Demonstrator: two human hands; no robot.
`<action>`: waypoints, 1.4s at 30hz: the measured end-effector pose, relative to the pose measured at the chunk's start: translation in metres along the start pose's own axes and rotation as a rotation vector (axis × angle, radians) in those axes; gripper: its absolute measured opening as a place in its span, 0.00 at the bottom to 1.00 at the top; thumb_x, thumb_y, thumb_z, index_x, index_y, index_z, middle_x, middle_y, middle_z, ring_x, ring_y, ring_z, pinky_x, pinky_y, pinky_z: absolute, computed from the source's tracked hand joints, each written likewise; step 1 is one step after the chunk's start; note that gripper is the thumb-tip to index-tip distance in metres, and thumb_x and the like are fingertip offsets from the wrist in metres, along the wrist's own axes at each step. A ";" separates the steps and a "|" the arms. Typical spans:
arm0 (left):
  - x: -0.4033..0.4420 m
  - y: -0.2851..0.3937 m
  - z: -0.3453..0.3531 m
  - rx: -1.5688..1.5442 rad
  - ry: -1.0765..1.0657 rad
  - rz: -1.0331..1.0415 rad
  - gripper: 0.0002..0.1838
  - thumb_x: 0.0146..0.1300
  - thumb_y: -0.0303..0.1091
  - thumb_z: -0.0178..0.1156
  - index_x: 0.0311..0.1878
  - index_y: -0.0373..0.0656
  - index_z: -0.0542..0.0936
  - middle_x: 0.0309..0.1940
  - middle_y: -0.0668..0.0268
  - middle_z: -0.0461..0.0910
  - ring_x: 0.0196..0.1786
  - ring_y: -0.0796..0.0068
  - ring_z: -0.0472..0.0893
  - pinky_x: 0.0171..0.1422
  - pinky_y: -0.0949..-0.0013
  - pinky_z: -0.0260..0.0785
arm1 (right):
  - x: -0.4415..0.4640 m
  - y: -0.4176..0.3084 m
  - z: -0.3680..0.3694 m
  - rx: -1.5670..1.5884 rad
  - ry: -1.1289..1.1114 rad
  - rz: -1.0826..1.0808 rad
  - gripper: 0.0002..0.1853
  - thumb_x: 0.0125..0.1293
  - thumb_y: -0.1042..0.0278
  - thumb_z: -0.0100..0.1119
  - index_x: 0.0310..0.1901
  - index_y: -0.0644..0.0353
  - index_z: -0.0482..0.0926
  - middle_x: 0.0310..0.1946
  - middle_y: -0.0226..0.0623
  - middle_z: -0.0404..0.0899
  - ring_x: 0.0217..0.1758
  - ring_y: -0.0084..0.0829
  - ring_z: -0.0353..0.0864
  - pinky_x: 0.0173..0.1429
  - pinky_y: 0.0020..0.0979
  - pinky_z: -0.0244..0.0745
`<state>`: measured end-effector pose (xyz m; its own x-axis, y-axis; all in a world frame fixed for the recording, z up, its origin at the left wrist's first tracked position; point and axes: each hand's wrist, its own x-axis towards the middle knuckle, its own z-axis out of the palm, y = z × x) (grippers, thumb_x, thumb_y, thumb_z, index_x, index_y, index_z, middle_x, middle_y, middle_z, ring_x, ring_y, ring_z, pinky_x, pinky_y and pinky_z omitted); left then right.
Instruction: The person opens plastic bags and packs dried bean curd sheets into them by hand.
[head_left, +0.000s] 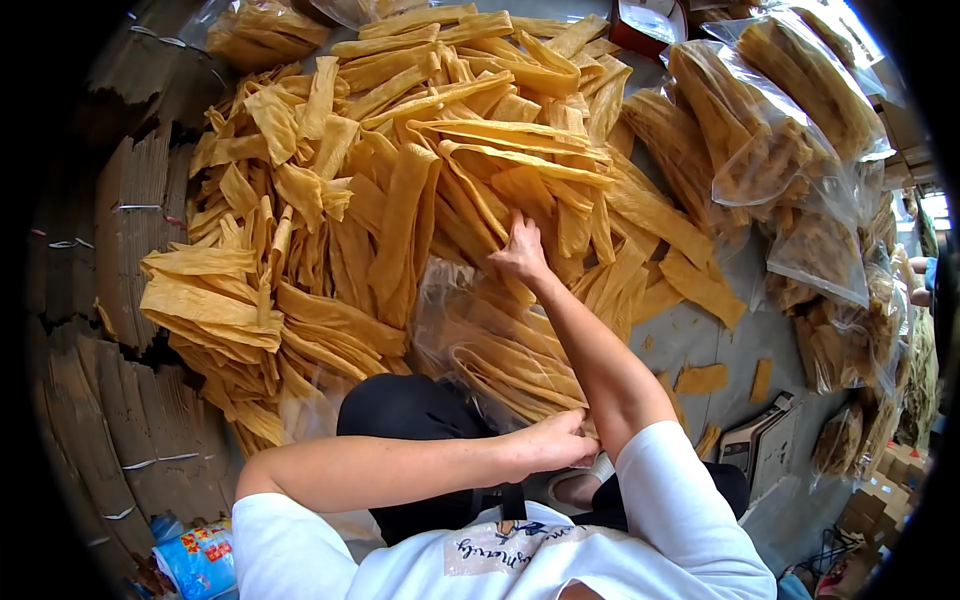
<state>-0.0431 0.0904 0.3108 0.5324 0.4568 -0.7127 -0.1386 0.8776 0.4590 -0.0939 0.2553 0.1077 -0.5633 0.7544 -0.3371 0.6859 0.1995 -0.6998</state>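
A large heap of flat yellow-brown dried strips (400,190) fills the floor in front of me. My right hand (522,250) reaches to the heap's near side, its fingers closed around the edge of a strip. Close to my knees lies a clear plastic bag (440,310) with long folded strips (510,350) in it. My left hand (560,440) is at the near end of this bag, fingers curled in against its edge; exactly what they pinch is too small to make out.
Filled clear bags (790,150) are piled at the right. Bundled flat cardboard (140,230) stands along the left. Broken pieces (702,378) lie on the grey floor (730,350), near a flat boxy object (765,440). A blue packet (200,560) is at the lower left.
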 end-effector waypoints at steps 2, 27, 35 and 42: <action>0.001 0.002 0.000 -0.007 0.002 -0.012 0.24 0.62 0.33 0.51 0.60 0.35 0.61 0.37 0.66 0.73 0.42 0.80 0.74 0.51 0.77 0.66 | -0.001 -0.001 0.004 -0.011 0.007 -0.017 0.51 0.33 0.62 0.72 0.62 0.61 0.53 0.59 0.57 0.57 0.63 0.52 0.57 0.63 0.46 0.60; 0.020 0.012 -0.015 0.100 0.274 0.169 0.11 0.59 0.27 0.52 0.45 0.37 0.75 0.23 0.70 0.74 0.22 0.84 0.70 0.28 0.79 0.64 | -0.088 0.023 -0.146 0.332 0.289 -0.243 0.21 0.46 0.74 0.63 0.46 0.60 0.74 0.37 0.41 0.80 0.42 0.34 0.79 0.48 0.31 0.72; 0.028 0.014 -0.036 -0.016 0.405 0.318 0.07 0.62 0.29 0.52 0.40 0.40 0.76 0.19 0.73 0.70 0.20 0.83 0.69 0.27 0.76 0.64 | -0.252 0.037 -0.222 0.185 0.513 -0.270 0.21 0.47 0.80 0.62 0.47 0.64 0.73 0.37 0.44 0.80 0.42 0.35 0.80 0.47 0.28 0.72; 0.033 0.025 -0.048 -0.168 0.543 0.433 0.03 0.60 0.25 0.51 0.34 0.40 0.74 0.20 0.70 0.74 0.20 0.79 0.71 0.27 0.74 0.67 | -0.360 0.066 -0.229 -0.090 0.560 -0.068 0.25 0.45 0.81 0.60 0.50 0.63 0.73 0.39 0.51 0.79 0.47 0.44 0.78 0.48 0.33 0.73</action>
<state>-0.0689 0.1342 0.2735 -0.0849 0.7390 -0.6683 -0.3932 0.5915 0.7040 0.2601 0.1402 0.3273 -0.2941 0.9494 0.1097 0.7069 0.2934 -0.6436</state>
